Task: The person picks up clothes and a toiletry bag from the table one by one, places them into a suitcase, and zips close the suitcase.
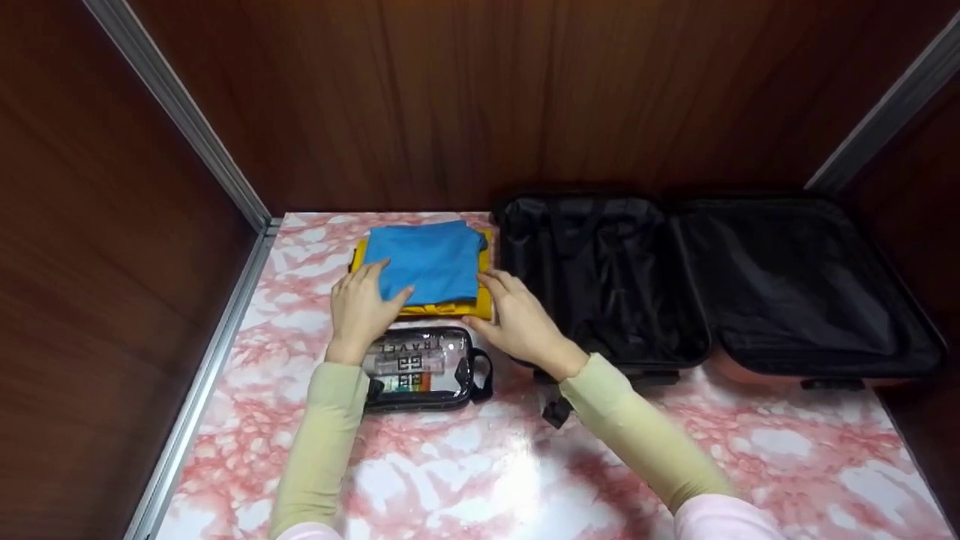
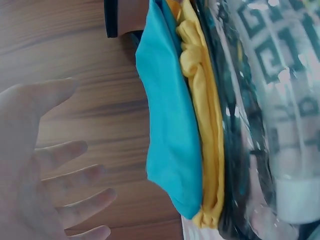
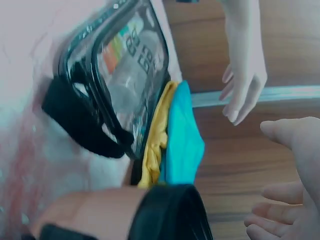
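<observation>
A folded blue cloth lies on a folded yellow cloth, a small stack by the back wall. My left hand, fingers spread, overlaps the stack's left side in the head view. On the other side, my right hand reaches toward the right edge with its thumb apart. Both wrist views show air between the hands and the cloths, and neither hand holds anything. Just in front of the stack sits a clear toiletry bag with black trim and bottles inside, partly hidden under the left wrist.
An open suitcase lies right of the stack: its black-lined base beside the stack, its lid half farther right. Wooden panels enclose the back and sides. Red-and-white marbled tabletop extends toward me.
</observation>
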{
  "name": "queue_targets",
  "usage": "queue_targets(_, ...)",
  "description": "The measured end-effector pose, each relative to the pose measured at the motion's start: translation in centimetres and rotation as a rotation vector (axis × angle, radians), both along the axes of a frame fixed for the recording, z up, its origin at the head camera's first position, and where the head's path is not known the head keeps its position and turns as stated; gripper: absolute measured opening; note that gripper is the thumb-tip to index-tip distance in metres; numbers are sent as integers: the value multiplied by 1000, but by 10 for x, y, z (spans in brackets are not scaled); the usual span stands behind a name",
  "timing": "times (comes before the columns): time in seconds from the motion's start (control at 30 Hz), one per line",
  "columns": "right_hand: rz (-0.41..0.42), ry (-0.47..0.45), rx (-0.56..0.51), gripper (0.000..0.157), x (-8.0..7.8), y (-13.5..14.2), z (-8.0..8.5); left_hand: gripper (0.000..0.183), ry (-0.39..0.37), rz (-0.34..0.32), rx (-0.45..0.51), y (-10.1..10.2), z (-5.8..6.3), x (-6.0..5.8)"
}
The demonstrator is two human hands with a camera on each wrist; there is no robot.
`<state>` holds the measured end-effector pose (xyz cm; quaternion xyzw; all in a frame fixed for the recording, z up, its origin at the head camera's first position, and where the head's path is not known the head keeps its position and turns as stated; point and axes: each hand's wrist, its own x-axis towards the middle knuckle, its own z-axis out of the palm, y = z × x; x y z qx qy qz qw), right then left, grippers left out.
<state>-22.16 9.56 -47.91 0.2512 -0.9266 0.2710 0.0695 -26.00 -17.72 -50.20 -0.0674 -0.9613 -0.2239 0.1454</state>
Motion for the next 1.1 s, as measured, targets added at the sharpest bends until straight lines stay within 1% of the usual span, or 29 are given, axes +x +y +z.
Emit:
queue_targets(0.13,35,-92,-71,82,11,-6,-5,69,-6,14,12,-7,-5,9)
queue_targets(0.2,49,-123,-91,85,16,-8,-10,67,-14,15,15,-10,-10,14)
queue_targets(0.4,24,-223,-127,89,30,-14,-24,67,-57,35,4,-22,-27,29)
queue_targets(0.47,22,-243,-143,89,33,-16,-27,68,-64,41,14,-26,-32,33)
queue_targets(0.53,39,-235,-149,89,37,-18,-30,71,-75,50,21,-32,-39,39)
queue_targets(0.63,57,-211,-146,90,43,-22,-35,76,-124,75,34,-40,-48,47)
queue_targets(0.73,82,-215,-138,92,50,-25,-38,80,-199,105,54,-46,-55,54)
queue_targets(0.83,80,-253,-135,96,56,-28,-44,82,-261,126,83,-49,-59,59)
queue_targets(0.93,45,-292,-122,100,61,-31,-52,81,-306,130,94,-50,-62,62)
queue_targets(1.03,1,-354,-117,106,63,-31,-62,80,-346,130,95,-51,-64,63)
queue_targets(1.1,-20,-418,-121,109,64,-31,-67,81,-374,133,93,-52,-64,63)
